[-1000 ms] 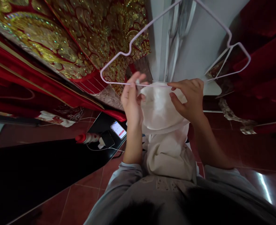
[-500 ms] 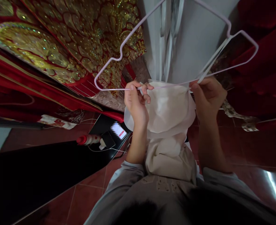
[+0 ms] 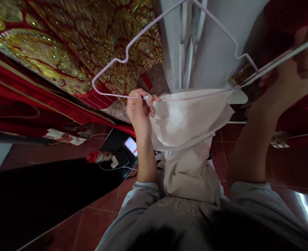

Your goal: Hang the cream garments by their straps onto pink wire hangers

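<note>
A cream garment hangs folded over the bottom bar of a white wire hanger held up in front of me. My left hand pinches the bar and the cloth's edge at the left, fingers curled closed. My right hand is raised at the far right edge, closed around a white strap stretched from the garment. The hand is blurred and partly out of view.
Red and gold embroidered garments hang at the left, dark red cloth at the right. A phone, a charger and a red-capped bottle lie on a black surface below. Red floor tiles lie beneath.
My right hand has slid from the middle of the hanger bar up and out to the right, drawing the strap taut. The cloth spread wider along the bar; the hanger tilted left.
</note>
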`<act>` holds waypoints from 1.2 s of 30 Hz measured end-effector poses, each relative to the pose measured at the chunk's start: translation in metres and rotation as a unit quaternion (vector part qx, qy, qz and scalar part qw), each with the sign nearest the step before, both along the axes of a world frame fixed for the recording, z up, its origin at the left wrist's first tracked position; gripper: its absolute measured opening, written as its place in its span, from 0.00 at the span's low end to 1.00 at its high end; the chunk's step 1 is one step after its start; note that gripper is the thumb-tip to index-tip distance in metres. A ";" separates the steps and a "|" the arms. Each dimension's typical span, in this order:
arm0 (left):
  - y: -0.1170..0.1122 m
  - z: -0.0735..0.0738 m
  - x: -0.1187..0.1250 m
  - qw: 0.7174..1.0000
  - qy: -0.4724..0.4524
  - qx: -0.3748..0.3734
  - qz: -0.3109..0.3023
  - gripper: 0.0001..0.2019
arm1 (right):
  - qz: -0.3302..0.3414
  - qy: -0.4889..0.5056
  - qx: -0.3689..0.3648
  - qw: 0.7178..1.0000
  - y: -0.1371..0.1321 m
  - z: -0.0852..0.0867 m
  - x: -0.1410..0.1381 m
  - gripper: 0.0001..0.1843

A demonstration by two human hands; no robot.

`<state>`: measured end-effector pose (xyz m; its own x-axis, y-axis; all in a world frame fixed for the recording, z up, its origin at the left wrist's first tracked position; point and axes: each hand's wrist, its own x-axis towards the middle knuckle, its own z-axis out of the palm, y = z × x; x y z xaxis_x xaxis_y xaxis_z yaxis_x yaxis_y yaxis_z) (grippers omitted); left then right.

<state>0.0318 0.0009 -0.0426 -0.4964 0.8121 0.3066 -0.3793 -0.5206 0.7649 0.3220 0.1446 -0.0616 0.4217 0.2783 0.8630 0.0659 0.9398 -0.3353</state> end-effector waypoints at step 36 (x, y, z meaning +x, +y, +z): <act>0.041 0.011 -0.098 0.907 0.414 0.003 0.076 0.37 | -0.021 -0.378 -0.243 0.893 -0.099 -0.003 -0.043 0.26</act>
<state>-0.0658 0.0416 -0.0312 -0.2008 0.7503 0.6298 0.4002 -0.5240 0.7518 0.2792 0.0460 -0.0647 -0.2116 0.6950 0.6871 0.4774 0.6870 -0.5479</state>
